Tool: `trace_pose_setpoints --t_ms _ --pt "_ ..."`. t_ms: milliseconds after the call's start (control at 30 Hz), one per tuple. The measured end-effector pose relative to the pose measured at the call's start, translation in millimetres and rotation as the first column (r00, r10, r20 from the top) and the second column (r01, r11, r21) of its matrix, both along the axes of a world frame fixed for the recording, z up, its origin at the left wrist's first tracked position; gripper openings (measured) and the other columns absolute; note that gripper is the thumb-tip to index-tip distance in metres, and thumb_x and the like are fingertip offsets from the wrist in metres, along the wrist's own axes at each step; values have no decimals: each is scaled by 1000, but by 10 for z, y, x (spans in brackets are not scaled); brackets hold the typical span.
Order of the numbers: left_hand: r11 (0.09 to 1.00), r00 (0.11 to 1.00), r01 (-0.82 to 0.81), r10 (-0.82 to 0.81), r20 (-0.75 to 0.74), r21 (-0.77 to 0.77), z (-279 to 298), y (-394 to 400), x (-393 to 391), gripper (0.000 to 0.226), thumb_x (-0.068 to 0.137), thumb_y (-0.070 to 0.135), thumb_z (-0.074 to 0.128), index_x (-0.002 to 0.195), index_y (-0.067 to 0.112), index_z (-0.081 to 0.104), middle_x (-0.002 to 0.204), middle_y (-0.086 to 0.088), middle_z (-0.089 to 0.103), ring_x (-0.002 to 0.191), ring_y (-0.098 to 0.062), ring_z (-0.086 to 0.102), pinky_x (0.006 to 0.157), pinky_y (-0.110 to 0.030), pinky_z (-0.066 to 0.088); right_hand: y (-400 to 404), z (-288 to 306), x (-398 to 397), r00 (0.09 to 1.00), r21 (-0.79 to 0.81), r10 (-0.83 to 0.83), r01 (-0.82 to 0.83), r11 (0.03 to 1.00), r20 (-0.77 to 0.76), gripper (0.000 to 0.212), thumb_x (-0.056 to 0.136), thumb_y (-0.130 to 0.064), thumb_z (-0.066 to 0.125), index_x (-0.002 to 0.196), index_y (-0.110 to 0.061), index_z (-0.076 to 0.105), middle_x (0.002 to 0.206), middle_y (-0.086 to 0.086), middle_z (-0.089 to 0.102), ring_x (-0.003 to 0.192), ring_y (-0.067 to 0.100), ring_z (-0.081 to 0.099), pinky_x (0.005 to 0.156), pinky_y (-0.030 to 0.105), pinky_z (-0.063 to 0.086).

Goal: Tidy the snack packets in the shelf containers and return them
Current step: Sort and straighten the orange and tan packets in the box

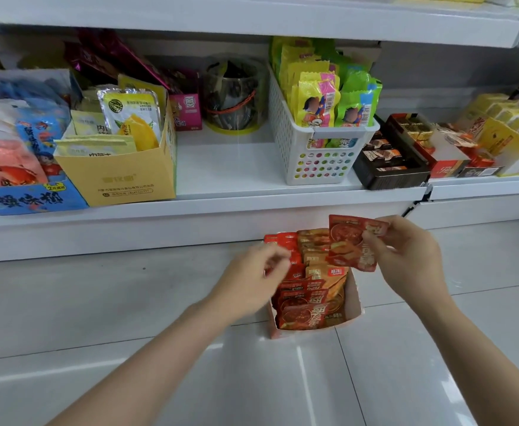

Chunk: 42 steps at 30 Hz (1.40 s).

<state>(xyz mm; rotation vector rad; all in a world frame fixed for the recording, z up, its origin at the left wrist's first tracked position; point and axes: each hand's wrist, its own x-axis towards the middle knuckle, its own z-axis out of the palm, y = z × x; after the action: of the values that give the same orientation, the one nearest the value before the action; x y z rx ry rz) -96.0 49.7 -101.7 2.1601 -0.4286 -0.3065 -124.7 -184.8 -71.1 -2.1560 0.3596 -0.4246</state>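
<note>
Two hands sorting red snack packets over a small box on the floor.

The right hand (405,250) pinches one red packet (349,241) by its edge, lifted just above the box's far end; the left hand (252,278), fingers loosely curled and blurred, touches the packets (305,299) standing in the pale cardboard box (354,305) between both hands, whether it grips one I cannot tell. Beyond the hands the white shelf (221,167) carries, up and left, one yellow carton (119,176) and one blue carton (33,199); straight ahead, one white perforated basket (319,161) of yellow and green packets; ahead and right, one black tray (390,167).
</note>
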Motion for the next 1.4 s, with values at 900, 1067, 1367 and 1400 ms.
trace_pose_setpoints --t_ms 900,1067,1367,1400 --pt "973 967 -33 -26 -255 -227 -429 207 -306 16 97 22 62 89 28 74 88 7 76 83 -8 72 77 -23 56 386 -392 217 732 -242 449 -625 742 -513 16 101 -22 54 103 -21 70 91 -15 62 87 10 58 76 21 41" --pt "960 961 -50 -30 -276 -276 -468 197 -312 15 94 17 66 87 26 76 84 1 76 77 -10 73 73 -19 55 457 -479 200 607 -236 419 -716 657 -676 26 104 -27 45 108 -19 69 107 -5 70 101 18 62 90 30 46" --pt "990 992 -125 123 35 70 -477 117 76 13 89 12 71 93 23 73 87 17 62 74 1 60 66 -5 41 483 -531 176 533 -188 420 -755 628 -734 31 106 -33 39 125 -26 62 123 -6 65 112 18 60 97 31 45" --pt "988 995 -98 93 46 121 -479 104 98 10 89 14 72 94 23 74 88 16 60 73 2 57 65 -6 38 490 -564 159 522 -173 422 -756 631 -742 32 106 -34 38 126 -25 61 125 -5 64 115 18 59 99 30 43"
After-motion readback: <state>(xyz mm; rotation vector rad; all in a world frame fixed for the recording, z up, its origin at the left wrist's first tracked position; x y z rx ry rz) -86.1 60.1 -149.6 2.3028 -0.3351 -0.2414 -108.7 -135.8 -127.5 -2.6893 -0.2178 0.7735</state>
